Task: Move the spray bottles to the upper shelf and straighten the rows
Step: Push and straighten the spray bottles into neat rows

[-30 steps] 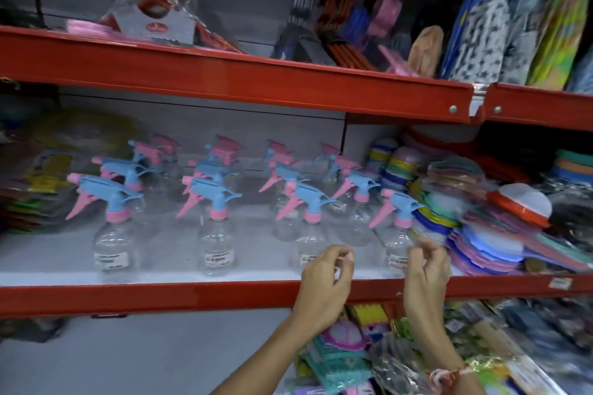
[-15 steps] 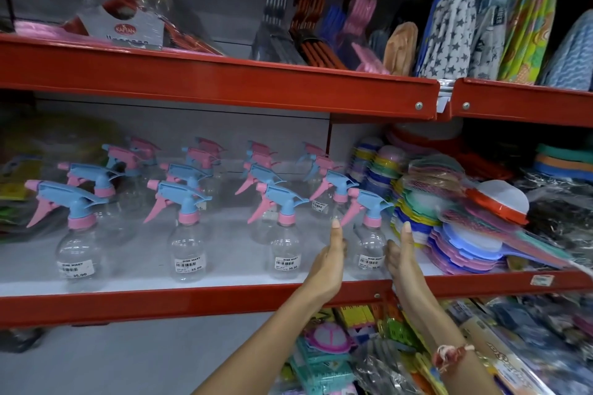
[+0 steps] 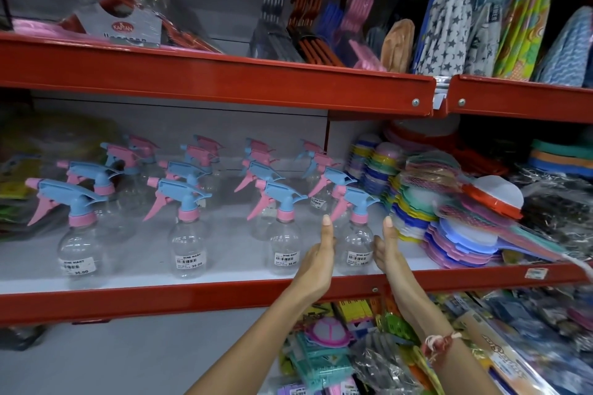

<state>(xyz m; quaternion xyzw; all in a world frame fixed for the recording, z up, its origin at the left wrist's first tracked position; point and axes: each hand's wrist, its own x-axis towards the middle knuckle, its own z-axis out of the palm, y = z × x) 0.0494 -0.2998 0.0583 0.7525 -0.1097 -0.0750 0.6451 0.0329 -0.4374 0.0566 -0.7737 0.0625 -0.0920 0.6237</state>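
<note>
Several clear spray bottles with blue-and-pink trigger heads stand in rows on the white shelf with a red front lip. The front-right bottle stands between my hands. My left hand is flat and upright along its left side, fingers straight. My right hand is flat along its right side. Both palms face the bottle and sit at or very near its body; neither is closed on it. Another front-row bottle stands just left of my left hand.
Stacked coloured plastic lids and netted paddles crowd the shelf right of the bottles. The upper red shelf holds hangers and packaged cloths. Packaged goods lie below. Dark packets sit at the far left.
Both hands rose from the shelf's front lip, opened flat, and moved in to flank the front-right bottle. The view shifted closer and slightly right.
</note>
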